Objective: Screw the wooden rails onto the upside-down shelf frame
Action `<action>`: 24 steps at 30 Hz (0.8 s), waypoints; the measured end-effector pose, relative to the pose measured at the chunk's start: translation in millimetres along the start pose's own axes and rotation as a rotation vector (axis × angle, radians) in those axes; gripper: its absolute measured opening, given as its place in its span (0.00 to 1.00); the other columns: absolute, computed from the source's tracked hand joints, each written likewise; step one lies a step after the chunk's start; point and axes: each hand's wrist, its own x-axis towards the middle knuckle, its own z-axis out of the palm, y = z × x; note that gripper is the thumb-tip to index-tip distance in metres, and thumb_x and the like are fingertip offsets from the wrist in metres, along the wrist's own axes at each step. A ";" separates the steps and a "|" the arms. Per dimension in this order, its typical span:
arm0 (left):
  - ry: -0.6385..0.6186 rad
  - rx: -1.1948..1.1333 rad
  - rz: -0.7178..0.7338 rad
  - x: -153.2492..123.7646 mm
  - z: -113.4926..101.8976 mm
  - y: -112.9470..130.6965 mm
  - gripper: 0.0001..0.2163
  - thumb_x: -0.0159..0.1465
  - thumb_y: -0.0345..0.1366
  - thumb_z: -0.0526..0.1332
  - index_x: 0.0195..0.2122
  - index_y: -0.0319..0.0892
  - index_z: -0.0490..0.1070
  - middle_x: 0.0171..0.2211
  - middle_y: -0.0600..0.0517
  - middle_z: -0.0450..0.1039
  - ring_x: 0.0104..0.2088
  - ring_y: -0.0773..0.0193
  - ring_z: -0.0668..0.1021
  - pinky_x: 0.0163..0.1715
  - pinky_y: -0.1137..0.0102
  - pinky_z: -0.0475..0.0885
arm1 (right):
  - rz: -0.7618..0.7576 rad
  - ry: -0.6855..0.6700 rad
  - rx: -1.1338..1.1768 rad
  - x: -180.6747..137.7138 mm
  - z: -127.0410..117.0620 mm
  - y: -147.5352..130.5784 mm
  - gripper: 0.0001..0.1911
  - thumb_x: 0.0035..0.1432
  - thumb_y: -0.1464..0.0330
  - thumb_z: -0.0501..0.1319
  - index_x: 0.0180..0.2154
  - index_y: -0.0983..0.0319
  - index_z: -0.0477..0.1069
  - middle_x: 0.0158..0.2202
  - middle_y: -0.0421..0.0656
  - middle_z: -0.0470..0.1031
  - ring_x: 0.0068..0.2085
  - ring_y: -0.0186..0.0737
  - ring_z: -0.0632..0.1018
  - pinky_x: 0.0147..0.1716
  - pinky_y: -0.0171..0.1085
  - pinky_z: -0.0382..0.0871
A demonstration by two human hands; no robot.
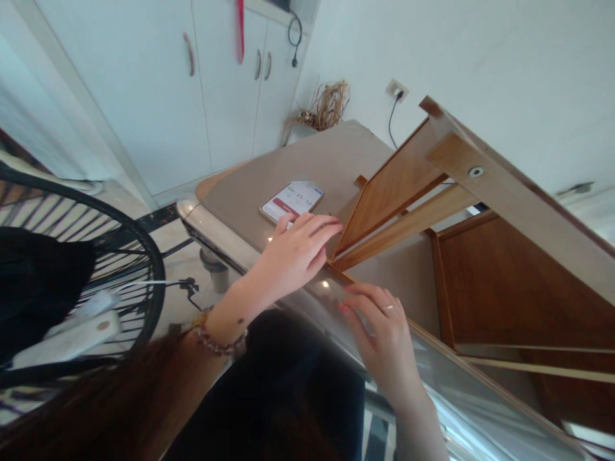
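My left hand (300, 250) hovers over the table's near edge, palm down, fingers bent loosely and thumb apart. Its fingertips are beside the lower corner of a brown wooden furniture frame (398, 195); I cannot tell whether they touch it. Close to the lower rail of that frame is my right hand (382, 330), fingers curved, with a gap between thumb and forefinger. Nothing shows in either hand. The frame stands on the table with slats, brown panels and a metal fastener (475, 171) in its upper rail. Just beyond my left hand lies a phone (291, 202) showing a running timer.
A beige cover lies on the table (336, 150). To the left stands a black corded chair (154, 269) with a dark cloth and a white power strip (72, 339) on it. White cabinets (230, 109) and dried plants (331, 105) are behind. A plug sits in the wall socket (398, 89).
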 end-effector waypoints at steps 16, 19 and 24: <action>-0.245 -0.236 0.111 38.7 12.8 0.1 0.36 0.66 0.55 0.46 0.68 0.38 0.42 0.67 0.41 0.51 0.68 0.55 0.58 0.66 0.59 0.57 | 0.091 0.068 0.216 0.4 24.0 21.9 0.07 0.65 0.66 0.55 0.36 0.58 0.71 0.61 0.47 0.66 0.61 0.44 0.68 0.60 0.51 0.63; -0.280 -0.223 0.074 36.9 13.6 3.6 0.32 0.67 0.52 0.45 0.68 0.39 0.45 0.66 0.42 0.54 0.68 0.53 0.58 0.63 0.59 0.62 | 0.109 0.064 0.255 1.4 26.2 21.8 0.06 0.65 0.66 0.55 0.37 0.58 0.71 0.60 0.46 0.68 0.62 0.42 0.67 0.60 0.49 0.63; -0.258 -0.176 0.063 35.9 10.5 9.4 0.30 0.68 0.50 0.46 0.65 0.36 0.52 0.61 0.39 0.63 0.61 0.54 0.68 0.56 0.62 0.68 | 0.082 0.060 0.229 -0.7 30.5 23.1 0.07 0.66 0.66 0.55 0.38 0.58 0.71 0.59 0.46 0.70 0.61 0.42 0.69 0.63 0.55 0.58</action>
